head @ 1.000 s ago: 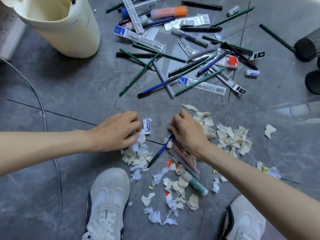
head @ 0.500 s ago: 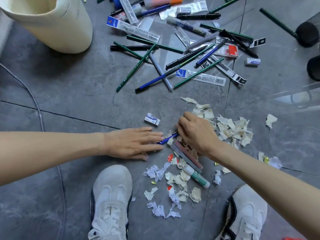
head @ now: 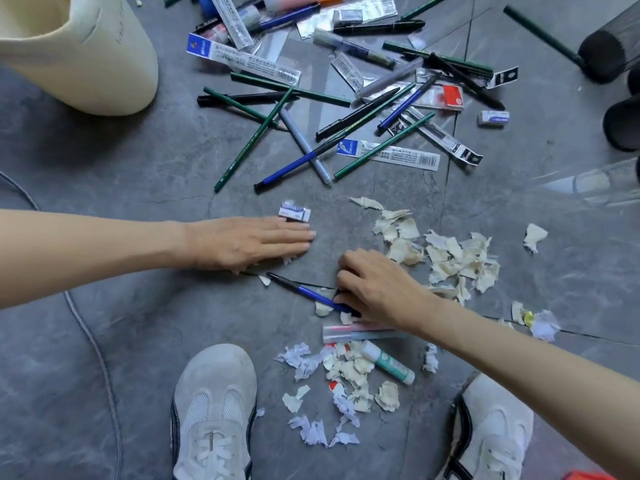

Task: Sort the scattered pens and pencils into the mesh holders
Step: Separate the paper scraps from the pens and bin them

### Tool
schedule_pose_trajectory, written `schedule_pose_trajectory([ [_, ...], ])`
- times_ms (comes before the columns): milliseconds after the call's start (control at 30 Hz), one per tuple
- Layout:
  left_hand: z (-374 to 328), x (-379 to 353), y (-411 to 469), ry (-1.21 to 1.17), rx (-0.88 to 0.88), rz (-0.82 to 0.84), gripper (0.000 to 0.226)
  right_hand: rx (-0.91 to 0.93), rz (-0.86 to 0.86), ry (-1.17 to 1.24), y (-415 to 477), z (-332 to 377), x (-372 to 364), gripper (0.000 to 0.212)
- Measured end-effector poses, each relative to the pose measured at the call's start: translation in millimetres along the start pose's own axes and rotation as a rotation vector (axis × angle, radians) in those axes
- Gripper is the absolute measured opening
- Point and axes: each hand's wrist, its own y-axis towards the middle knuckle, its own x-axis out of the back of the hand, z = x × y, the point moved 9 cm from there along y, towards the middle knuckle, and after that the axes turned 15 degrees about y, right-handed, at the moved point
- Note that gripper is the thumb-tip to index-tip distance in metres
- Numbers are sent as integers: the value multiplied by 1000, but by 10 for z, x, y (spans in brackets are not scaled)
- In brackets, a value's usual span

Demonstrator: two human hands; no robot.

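— What's down there?
— A grey tiled floor (head: 104, 323), seen from the head camera. Pens and pencils (head: 311, 109) lie heaped near the top, black mesh holders (head: 609, 53) at the right edge, well apart from the hands. Torn paper scraps (head: 450, 258) crowd the right hand; an eraser (head: 294, 214) touches the left hand's fingers.
— And the hands?
— The left hand (head: 242, 242) lies flat, fingers spread straight. The right hand (head: 377, 285) curls its fingers closed around a blue pen (head: 311, 294) lying on the floor.
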Motion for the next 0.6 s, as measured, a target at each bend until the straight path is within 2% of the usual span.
schedule_pose_trajectory([
  [67,55,40,146,3,58,-1,67,-30,-28,0,-40,-11,32,28],
  [133,50,56,330,8,93,-18,73,-135,-164,0,-100,-86,173,27],
  [267,138,100,777,-70,335,-138,67,-503,-540,12,-485,-419,576,25],
  [367,247,134,1078,-146,594,-231,84,-781,-734,5,-895,-617,712,39],
  [400,259,156,1168,-183,653,-265,82,-908,-783,30,-1069,-700,710,46],
  [500,197,192,1428,-267,673,-306,53,-1321,-936,215,-1601,-938,559,56],
  [533,172,210,1510,-286,661,-317,49,-1405,-966,282,-1699,-996,491,56],
  [600,115,244,1683,-360,640,-333,50,-1399,-967,399,-1635,-1054,400,55],
])
